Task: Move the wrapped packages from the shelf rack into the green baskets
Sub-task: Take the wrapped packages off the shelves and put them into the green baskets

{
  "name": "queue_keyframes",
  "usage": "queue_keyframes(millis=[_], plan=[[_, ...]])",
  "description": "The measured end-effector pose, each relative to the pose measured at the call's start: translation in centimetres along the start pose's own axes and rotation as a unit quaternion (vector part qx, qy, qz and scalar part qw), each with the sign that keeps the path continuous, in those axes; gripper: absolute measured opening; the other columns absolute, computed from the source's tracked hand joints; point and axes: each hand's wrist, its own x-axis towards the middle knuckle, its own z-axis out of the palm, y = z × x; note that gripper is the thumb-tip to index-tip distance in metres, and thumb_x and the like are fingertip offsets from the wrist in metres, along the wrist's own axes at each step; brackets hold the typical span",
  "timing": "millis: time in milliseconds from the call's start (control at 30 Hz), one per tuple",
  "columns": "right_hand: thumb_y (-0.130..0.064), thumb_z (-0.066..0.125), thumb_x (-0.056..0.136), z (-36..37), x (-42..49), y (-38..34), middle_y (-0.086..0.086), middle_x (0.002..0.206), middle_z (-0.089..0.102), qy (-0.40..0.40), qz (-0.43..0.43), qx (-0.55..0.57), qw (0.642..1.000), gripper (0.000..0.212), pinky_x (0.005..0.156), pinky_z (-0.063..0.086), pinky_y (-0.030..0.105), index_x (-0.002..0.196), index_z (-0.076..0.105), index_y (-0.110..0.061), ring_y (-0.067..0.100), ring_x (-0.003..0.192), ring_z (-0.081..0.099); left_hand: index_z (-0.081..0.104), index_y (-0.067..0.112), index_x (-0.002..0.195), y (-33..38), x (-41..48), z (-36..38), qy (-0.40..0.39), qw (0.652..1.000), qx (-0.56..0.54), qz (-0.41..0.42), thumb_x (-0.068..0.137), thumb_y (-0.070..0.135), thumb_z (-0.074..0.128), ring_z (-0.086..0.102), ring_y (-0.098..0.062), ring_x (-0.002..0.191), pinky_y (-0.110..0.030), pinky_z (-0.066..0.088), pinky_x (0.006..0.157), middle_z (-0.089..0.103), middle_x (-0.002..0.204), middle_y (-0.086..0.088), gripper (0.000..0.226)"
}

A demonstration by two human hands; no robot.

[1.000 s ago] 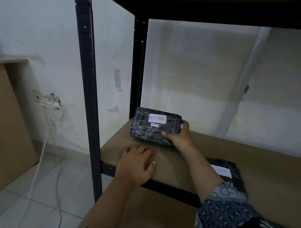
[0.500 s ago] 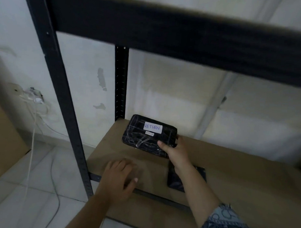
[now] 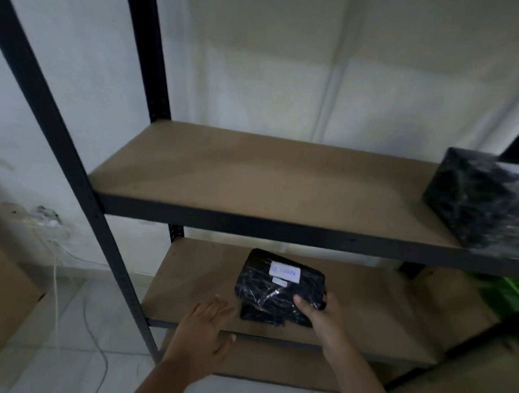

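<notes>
Right hand [image 3: 322, 313] gripping wrapped pkg [image 3: 278, 288], left hand [image 3: 203, 332] spread flat, empty

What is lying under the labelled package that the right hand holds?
Under the labelled package in the right hand, a second dark package lies on the lower shelf. Only its front strip shows; the rest is covered.

Head view, single: worn on the person's head, set close before the shelf rack [image 3: 281, 223], facing forward and down across its two boards, wall behind, floor tiles to the rack's left.
</notes>
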Motion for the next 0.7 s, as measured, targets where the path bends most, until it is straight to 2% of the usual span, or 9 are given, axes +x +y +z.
queue_keyframes(millis=[133, 200, 300, 433, 500, 567, 600, 633, 700], plan=[[-0.019, 0.079, 0.075, -5.7, -4.0, 0.2, 0.009, 0.118, 0.062, 0.049, 0.004, 0.008, 0.999, 0.062, 0.073, 0.047, 0.027, 0.129, 0.05, -0.014, 0.021, 0.094, 0.059, 0.054, 0.03, 0.124, 5.0, 0.9, -2.3, -0.027, 0.999, 0.016, 0.045, 0.078, 0.053, 0.048, 0.056, -0.012, 0.112, -0.022, 0.048, 0.085, 0.062, 0.118, 0.011, 0.051], [-0.017, 0.079, 0.075, -8.8, -5.7, 0.7, 0.013, 0.123, 0.061, 0.07, 0.004, 0.029, 0.997, 0.065, 0.078, 0.05, 0.033, 0.133, 0.048, -0.014, 0.027, 0.099, 0.06, 0.047, 0.03, 0.132, 7.9, 1.7, -2.9, -0.028, 0.998, 0.015, 0.055, 0.082, 0.052, 0.046, 0.046, -0.011, 0.123, -0.02, 0.04, 0.096, 0.056, 0.129, 0.011, 0.055], [-0.011, 0.078, 0.076, -13.9, -8.2, 0.9, 0.016, 0.127, 0.058, 0.104, 0.004, 0.056, 0.993, 0.065, 0.091, 0.05, 0.044, 0.133, 0.047, -0.012, 0.034, 0.108, 0.059, 0.036, 0.026, 0.142, 12.7, 3.1, -2.6, -0.035, 0.995, -0.04, 0.08, 0.086, 0.05, 0.043, 0.028, -0.017, 0.137, -0.03, 0.023, 0.108, 0.04, 0.144, 0.005, 0.061], [-0.013, 0.082, 0.07, -21.0, -11.3, 0.7, 0.018, 0.127, 0.059, 0.149, -0.024, 0.078, 0.986, 0.074, 0.09, 0.048, 0.038, 0.134, 0.046, -0.008, 0.033, 0.11, 0.06, 0.042, 0.025, 0.139, 19.4, 5.1, -2.0, -0.008, 0.993, 0.005, 0.117, 0.084, 0.052, 0.044, 0.038, -0.02, 0.133, -0.035, 0.03, 0.104, 0.046, 0.141, 0.003, 0.061], [-0.032, 0.092, 0.054, -24.8, -12.7, 0.3, 0.017, 0.122, 0.062, 0.16, -0.037, 0.082, 0.983, 0.092, 0.089, 0.049, 0.038, 0.132, 0.049, -0.008, 0.032, 0.108, 0.062, 0.046, 0.024, 0.136, 23.2, 5.9, -1.3, 0.01, 0.991, 0.012, 0.131, 0.084, 0.052, 0.042, 0.043, -0.021, 0.13, -0.035, 0.032, 0.101, 0.051, 0.137, 0.002, 0.06], [-0.052, 0.091, 0.025, -29.0, -13.3, 0.5, 0.013, 0.113, 0.065, 0.186, -0.054, 0.07, 0.978, 0.114, 0.089, 0.05, 0.038, 0.124, 0.053, -0.011, 0.03, 0.103, 0.063, 0.044, 0.023, 0.137, 27.4, 6.7, -0.4, 0.008, 0.991, 0.005, 0.135, 0.084, 0.052, 0.041, 0.04, -0.02, 0.131, -0.034, 0.029, 0.103, 0.048, 0.139, 0.002, 0.06], [-0.051, 0.089, 0.022, -31.2, -13.6, 0.7, 0.012, 0.112, 0.064, 0.191, -0.062, 0.068, 0.977, 0.113, 0.091, 0.05, 0.04, 0.122, 0.053, -0.013, 0.03, 0.103, 0.063, 0.043, 0.023, 0.138, 29.4, 7.0, 0.2, 0.005, 0.991, -0.001, 0.134, 0.084, 0.051, 0.041, 0.038, -0.019, 0.132, -0.034, 0.028, 0.104, 0.046, 0.141, 0.002, 0.061], [-0.048, 0.091, 0.027, -33.3, -13.9, 0.7, 0.013, 0.114, 0.064, 0.193, -0.063, 0.068, 0.977, 0.107, 0.094, 0.05, 0.044, 0.122, 0.053, -0.015, 0.031, 0.104, 0.063, 0.042, 0.024, 0.138, 31.5, 7.4, 0.8, 0.008, 0.99, -0.001, 0.14, 0.084, 0.05, 0.042, 0.038, -0.019, 0.133, -0.034, 0.028, 0.104, 0.046, 0.141, 0.003, 0.06], [-0.03, 0.092, 0.053, -37.4, -14.8, 0.4, 0.017, 0.117, 0.064, 0.194, -0.066, 0.083, 0.975, 0.075, 0.095, 0.05, 0.049, 0.116, 0.054, -0.017, 0.034, 0.105, 0.063, 0.048, 0.023, 0.134, 35.7, 8.3, 2.0, 0.006, 0.987, 0.01, 0.159, 0.082, 0.049, 0.044, 0.045, -0.02, 0.128, -0.036, 0.033, 0.101, 0.052, 0.136, 0.001, 0.059]])
